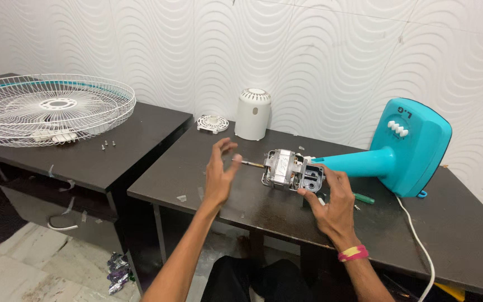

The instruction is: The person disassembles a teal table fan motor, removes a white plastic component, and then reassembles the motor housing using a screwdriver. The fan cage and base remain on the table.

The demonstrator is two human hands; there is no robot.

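A bare fan motor (284, 169) with a metal shaft pointing left lies on the dark table (448, 223), still joined to a turquoise fan stand (403, 148) tipped on its side. My right hand (331, 204) grips the grey bracket at the motor's rear end. My left hand (220, 170) hovers just left of the shaft tip, fingers spread and holding nothing.
A white motor cover (252, 114) and a small white round grille cap (212, 123) stand behind the motor. White wire fan guards (51, 109) rest on the left table beside a few loose screws (108, 145). A green-handled screwdriver (364, 198) and a white power cord (417, 240) lie to the right.
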